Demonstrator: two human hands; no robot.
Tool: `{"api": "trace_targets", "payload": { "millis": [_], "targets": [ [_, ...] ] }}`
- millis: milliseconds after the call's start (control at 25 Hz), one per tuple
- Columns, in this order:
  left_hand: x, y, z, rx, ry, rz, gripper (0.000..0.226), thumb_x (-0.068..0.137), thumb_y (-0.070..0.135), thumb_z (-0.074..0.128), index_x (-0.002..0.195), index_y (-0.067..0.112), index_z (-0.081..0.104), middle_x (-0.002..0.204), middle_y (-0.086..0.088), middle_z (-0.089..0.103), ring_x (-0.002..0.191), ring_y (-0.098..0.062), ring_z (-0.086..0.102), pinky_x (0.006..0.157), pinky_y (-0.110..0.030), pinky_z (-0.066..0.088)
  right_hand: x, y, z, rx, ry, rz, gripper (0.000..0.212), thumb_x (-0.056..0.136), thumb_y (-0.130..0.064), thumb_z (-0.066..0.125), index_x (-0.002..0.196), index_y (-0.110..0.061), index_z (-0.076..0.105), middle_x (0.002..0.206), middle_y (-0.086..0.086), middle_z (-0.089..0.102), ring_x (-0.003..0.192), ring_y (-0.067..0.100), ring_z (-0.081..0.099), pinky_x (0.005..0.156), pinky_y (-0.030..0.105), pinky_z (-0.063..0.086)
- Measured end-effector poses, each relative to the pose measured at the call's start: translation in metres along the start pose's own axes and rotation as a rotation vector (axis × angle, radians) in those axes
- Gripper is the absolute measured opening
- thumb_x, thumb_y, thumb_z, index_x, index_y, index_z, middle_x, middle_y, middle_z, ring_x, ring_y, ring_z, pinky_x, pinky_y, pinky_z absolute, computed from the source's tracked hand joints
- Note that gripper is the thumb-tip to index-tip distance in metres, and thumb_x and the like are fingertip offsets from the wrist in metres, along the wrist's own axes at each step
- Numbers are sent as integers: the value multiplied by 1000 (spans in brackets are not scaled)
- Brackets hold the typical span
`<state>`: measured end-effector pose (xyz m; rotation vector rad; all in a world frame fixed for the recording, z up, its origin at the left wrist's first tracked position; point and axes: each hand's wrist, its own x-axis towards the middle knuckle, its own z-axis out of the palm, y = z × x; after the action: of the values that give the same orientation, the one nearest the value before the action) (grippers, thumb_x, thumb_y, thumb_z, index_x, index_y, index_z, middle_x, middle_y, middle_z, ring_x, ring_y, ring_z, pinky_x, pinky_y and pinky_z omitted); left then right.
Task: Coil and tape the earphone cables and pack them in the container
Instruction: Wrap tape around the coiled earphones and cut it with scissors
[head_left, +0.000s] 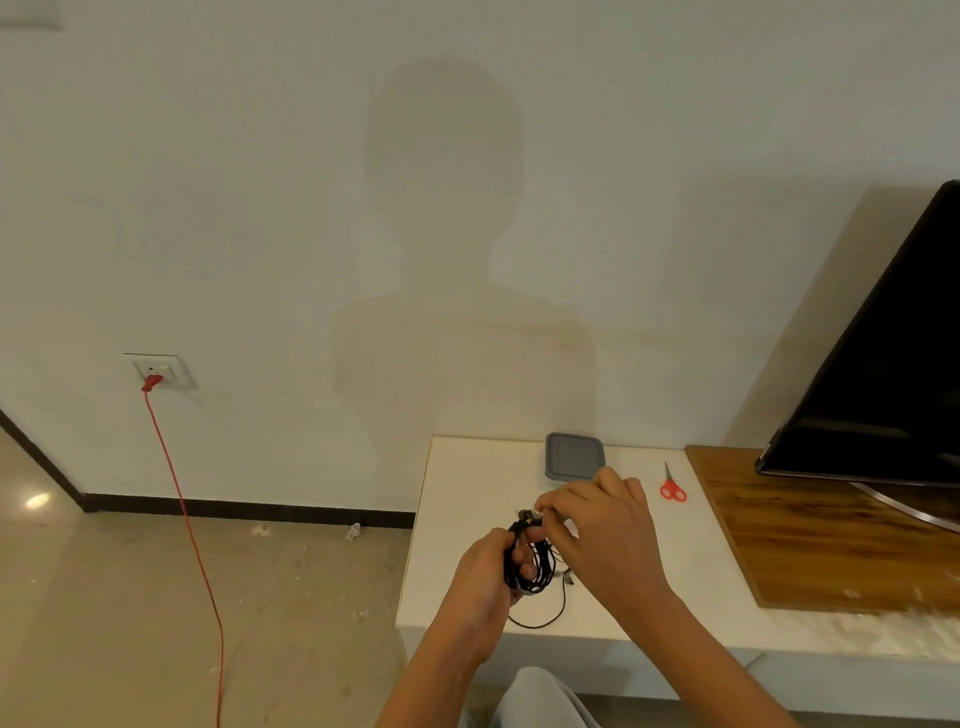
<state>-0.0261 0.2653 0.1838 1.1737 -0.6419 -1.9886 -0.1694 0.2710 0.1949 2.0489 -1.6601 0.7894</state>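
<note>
Earphone cable (530, 564) coil held over desk (467, 493), near side of container (575, 455). Left hand (485, 571) fingers curled round coil. Right hand (602, 519) fingers pinched white bit (540, 513) at coil top, likely tape. Risk: left grip slackening, loops springing loose; dangling tail (545, 621) snagging.

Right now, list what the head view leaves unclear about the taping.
Head view:
- White bit pinched by right hand: too small to call tape.
- Earphone cables: left hand hides part of the coil.
- Grey container: only its top shows; right hand overlaps its near corner.
</note>
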Motion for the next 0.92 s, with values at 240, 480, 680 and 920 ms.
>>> {"api": "trace_targets", "payload": {
  "millis": [240,480,680,920],
  "targets": [
    [-7,0,3,115,-66,80,24,99,11,43,90,5,64,71,-3,58,64,-12,49,78,-27,42,26,2,-4,-96,144,-434,11,81,-14,68,88,-23,71,83,-9,69,74,17,51,69,30,37],
    [-16,9,2,203,-148,161,23,97,11,49,85,7,67,73,-5,62,62,-10,55,73,-22,46,33,11,-12,-128,55,-779,15,86,-15,61,97,-22,67,95,-6,71,86,16,44,76,29,33],
    [-21,16,-2,295,-209,172,24,96,11,50,81,9,68,66,0,63,59,-6,58,64,-15,48,33,16,-19,-141,-38,-845,29,73,-22,78,99,-22,64,99,-6,71,91,16,44,79,29,32],
    [-23,21,-7,303,-244,204,17,94,10,54,90,9,71,72,-1,66,65,-8,60,68,-15,49,33,20,-28,-124,-124,-844,33,72,-25,80,101,-26,67,99,-9,70,92,15,43,81,30,31]
  ]
}}
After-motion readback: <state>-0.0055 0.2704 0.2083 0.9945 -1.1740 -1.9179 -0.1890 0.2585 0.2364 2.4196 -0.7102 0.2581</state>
